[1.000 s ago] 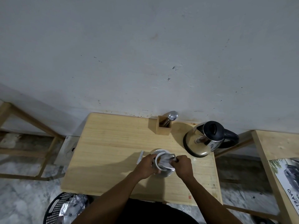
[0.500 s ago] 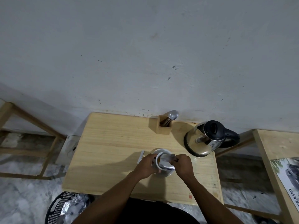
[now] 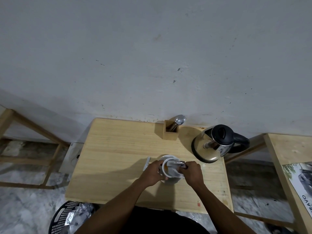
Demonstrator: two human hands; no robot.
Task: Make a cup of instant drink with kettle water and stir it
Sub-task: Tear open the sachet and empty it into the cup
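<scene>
A white cup [image 3: 164, 168] stands on a white saucer [image 3: 168, 157] near the front middle of the wooden table [image 3: 118, 154]. My left hand [image 3: 152, 173] grips the cup's left side. My right hand [image 3: 191, 173] holds a silvery sachet [image 3: 173, 168] tipped over the cup's mouth, and some orange-brown powder shows inside. A steel kettle [image 3: 214, 146] with a black lid and handle sits at the back right. A spoon [image 3: 179, 120] stands in a small wooden holder [image 3: 170, 133] at the back.
A torn white strip [image 3: 146, 163] lies on the table just left of the saucer. A black mesh basket [image 3: 67, 217] with silver wrappers sits on the floor at the front left. A second wooden table [image 3: 290, 149] with a printed sheet stands to the right.
The sachet has tilted a little further over the cup and powder now shows inside. Both hands stay at the cup.
</scene>
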